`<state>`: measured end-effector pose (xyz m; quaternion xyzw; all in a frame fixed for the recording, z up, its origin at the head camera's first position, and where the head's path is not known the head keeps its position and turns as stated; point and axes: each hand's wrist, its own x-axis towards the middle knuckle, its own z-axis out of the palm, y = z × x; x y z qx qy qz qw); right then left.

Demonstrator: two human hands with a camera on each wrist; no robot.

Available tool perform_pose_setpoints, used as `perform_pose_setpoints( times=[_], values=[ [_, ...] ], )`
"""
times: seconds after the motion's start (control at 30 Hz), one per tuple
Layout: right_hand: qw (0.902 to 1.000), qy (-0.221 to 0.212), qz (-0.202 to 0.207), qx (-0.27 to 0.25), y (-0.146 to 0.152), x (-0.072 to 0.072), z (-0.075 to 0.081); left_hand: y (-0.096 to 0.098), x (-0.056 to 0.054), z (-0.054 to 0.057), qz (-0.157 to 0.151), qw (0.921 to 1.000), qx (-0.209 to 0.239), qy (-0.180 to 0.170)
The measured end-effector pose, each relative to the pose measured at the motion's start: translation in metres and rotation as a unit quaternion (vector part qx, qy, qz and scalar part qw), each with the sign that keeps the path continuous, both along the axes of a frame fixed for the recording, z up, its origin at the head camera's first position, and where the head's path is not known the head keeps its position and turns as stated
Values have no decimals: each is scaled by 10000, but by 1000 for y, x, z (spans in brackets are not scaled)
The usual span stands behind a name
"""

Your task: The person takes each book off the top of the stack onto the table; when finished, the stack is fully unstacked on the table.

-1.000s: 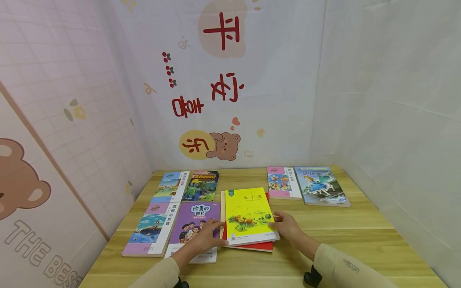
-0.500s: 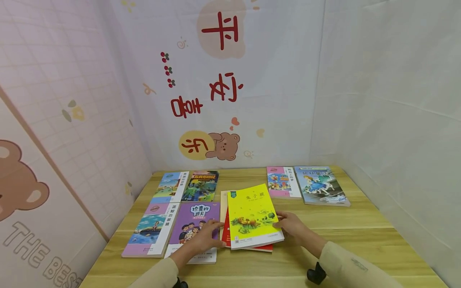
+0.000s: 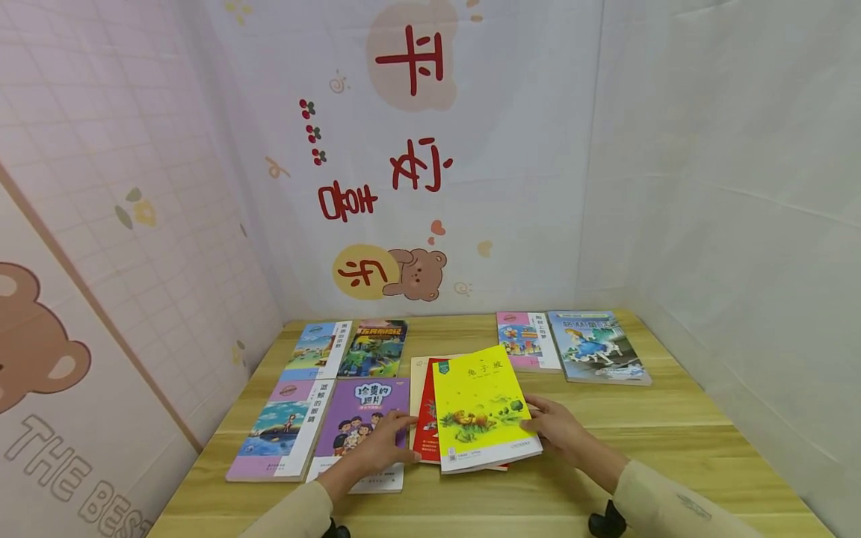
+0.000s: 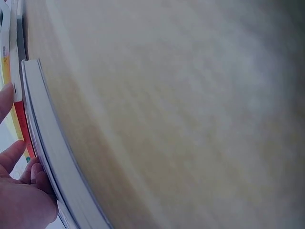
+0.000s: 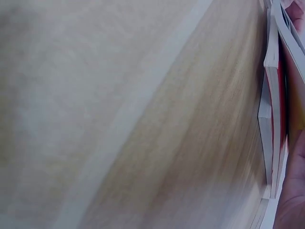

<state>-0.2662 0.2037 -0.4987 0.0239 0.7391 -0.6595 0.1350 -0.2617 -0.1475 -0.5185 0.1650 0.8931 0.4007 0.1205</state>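
Observation:
My right hand (image 3: 554, 430) grips the right edge of a yellow book (image 3: 480, 403), thumb on its cover. The yellow book is tilted and lifted slightly off the stack; the right wrist view shows a gap beneath it. Under it lies a red book (image 3: 427, 426), with a cream book (image 3: 417, 373) lower still and mostly covered. At the stack's left edge is my left hand (image 3: 380, 448), its fingers relaxed against the books' side. That hand lies over a purple book (image 3: 377, 388) and hides part of its cover.
Left of the purple book lies a pink-and-blue book (image 3: 279, 433). Behind them are a blue book (image 3: 312, 351) and a dark green book (image 3: 374, 347). A pink book (image 3: 521, 344) and a light blue book (image 3: 599, 347) sit at the back right of the wooden table (image 3: 646, 433).
The yellow book has slid rightward and toward me with my right hand, uncovering more of the red book. My left hand has stayed nearly still.

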Motion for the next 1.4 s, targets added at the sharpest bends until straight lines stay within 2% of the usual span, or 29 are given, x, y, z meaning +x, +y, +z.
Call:
perform_pose_setpoints(
  times=[0.3, 0.53, 0.8, 1.07, 1.4],
  values=[
    [9992, -49, -331, -201, 19, 14, 8, 0, 1, 2, 23, 10000, -2, 12],
    [9986, -44, -319, -425, 47, 23, 16, -1, 0, 2, 33, 10000, 14, 7],
    [9981, -270, -532, -131, 93, 33, 21, 1, 1, 5, 39, 10000, 41, -16],
    [9961, -646, -586, 140, 129, 40, 10, 1, 3, 7, 17, 10000, 37, -16],
    [9908, -1017, -690, 575, 131, 45, -5, 2, 3, 6, 85, 10000, 12, 22]
  ],
)
